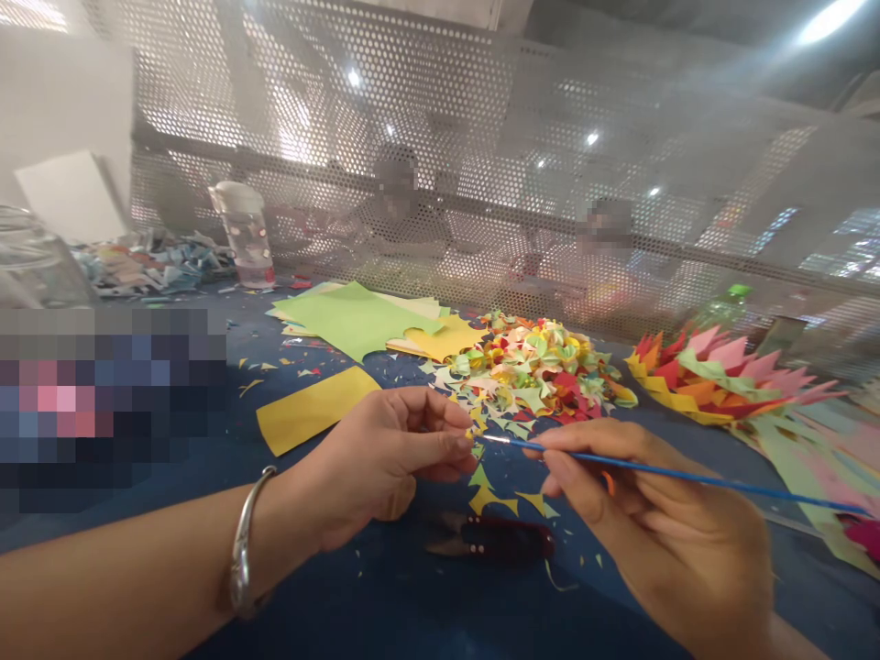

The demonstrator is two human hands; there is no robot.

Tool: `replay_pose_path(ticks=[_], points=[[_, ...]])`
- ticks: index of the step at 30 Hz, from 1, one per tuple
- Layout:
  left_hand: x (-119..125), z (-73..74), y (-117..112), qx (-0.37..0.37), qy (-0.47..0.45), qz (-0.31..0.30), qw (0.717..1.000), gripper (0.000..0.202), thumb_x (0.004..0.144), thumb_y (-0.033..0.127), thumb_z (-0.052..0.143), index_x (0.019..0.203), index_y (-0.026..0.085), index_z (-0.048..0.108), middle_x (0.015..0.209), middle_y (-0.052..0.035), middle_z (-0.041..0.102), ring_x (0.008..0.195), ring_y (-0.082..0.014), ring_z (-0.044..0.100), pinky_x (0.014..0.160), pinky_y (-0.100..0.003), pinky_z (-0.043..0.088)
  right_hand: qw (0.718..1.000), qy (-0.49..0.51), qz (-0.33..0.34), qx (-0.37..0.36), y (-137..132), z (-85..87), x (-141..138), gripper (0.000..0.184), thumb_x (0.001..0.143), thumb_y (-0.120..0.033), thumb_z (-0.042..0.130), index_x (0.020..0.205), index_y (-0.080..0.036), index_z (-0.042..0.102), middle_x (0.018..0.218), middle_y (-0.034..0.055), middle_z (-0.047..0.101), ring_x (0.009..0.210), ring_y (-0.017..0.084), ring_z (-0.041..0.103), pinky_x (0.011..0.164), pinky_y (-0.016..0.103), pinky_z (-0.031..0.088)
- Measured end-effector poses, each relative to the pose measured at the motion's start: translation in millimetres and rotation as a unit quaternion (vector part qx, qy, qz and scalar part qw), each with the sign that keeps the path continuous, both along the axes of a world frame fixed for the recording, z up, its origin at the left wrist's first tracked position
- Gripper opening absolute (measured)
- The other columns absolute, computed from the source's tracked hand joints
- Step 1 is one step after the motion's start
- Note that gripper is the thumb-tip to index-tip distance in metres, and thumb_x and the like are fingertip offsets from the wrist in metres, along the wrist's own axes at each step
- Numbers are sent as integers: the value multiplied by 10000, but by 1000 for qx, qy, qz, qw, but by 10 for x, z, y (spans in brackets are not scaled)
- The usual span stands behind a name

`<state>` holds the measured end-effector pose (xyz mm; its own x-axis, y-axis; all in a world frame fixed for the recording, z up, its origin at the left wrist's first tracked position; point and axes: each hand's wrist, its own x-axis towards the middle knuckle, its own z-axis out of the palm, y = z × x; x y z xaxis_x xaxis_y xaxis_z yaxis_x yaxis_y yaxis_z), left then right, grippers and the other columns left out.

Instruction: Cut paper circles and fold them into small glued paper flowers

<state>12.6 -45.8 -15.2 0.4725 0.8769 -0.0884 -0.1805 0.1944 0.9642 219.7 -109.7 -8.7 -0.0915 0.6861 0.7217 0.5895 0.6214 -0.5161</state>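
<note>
My left hand (385, 463), with a silver bangle on its wrist, pinches a tiny scrap of coloured paper (470, 434) between thumb and forefinger. My right hand (660, 532) grips a thin blue paintbrush (687, 477) like a pen. The brush's metal tip touches the scrap at my left fingertips. Both hands hover just above a dark blue table (385, 596). Yellow star-shaped paper bits (491, 500) lie on the table under the hands.
A heap of small folded paper pieces (540, 367) lies just beyond the hands. Green and yellow sheets (357, 321) sit behind, a yellow strip (316, 408) to the left, spiky coloured paper stacks (721, 376) to the right. Dark scissors (495, 541) lie near me. A perforated screen (481, 137) backs the table.
</note>
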Motion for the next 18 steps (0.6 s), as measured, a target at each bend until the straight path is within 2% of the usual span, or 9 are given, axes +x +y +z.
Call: replay_pose_path(ticks=[7,11,15,18], points=[[3,7,20,22,9,5,1000,183,724,233,800,803,157,654,740,-15,688,680,-113,635,649,-219,487,1000,6,-5,8,3,7,-7,170,866,-142,634,943,-280,699,800,-31,711,556,115,663,589,244,570],[-6,29,60,85,47,29,995,148,725,225,781,764,156,657,660,-4,665,611,-109,590,597,-221,451,1000,11,-9,9,-18,6,-11,173,868,-143,628,928,-290,695,802,-37,699,548,106,646,571,238,552],[-28,22,105,193,160,64,966,95,718,217,761,778,170,703,661,-17,696,625,-145,612,606,-246,440,1000,0,-19,18,-25,32,12,152,877,-156,617,933,-284,678,793,-35,691,526,108,626,545,241,529],[-46,-26,145,258,232,75,935,107,737,246,734,827,190,746,712,-30,728,672,-169,638,633,-253,443,998,-54,-14,6,7,70,41,78,887,-185,611,892,-245,661,748,-21,677,529,117,604,518,240,496]])
